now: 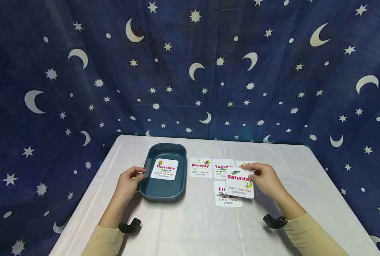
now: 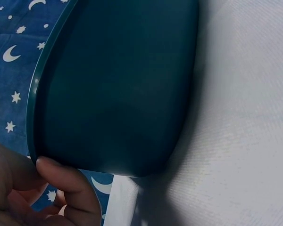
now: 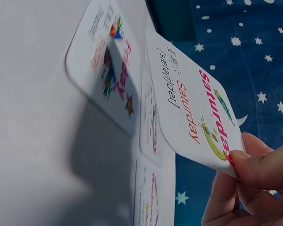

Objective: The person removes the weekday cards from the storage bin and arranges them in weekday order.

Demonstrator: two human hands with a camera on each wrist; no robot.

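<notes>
My right hand [image 1: 266,178] pinches the Saturday card [image 1: 239,185] by its right edge, thumb on the printed face. In the right wrist view the Saturday card [image 3: 193,106] tilts above the tabletop. From the head it overlaps the Friday card [image 1: 229,203] and the Tuesday card [image 1: 221,163]. My left hand [image 1: 128,183] holds the left rim of a dark teal tray [image 1: 164,193], thumb at the rim in the left wrist view. Inside the tray lies the Thursday card [image 1: 165,169]. The Monday card [image 1: 201,168] lies just right of the tray.
Behind the raised card and my right hand, the Wednesday card [image 3: 148,188] is partly hidden in the head view. A white cloth covers the table [image 1: 190,231]. A dark blue curtain [image 1: 177,106] with moons and stars hangs behind and at both sides.
</notes>
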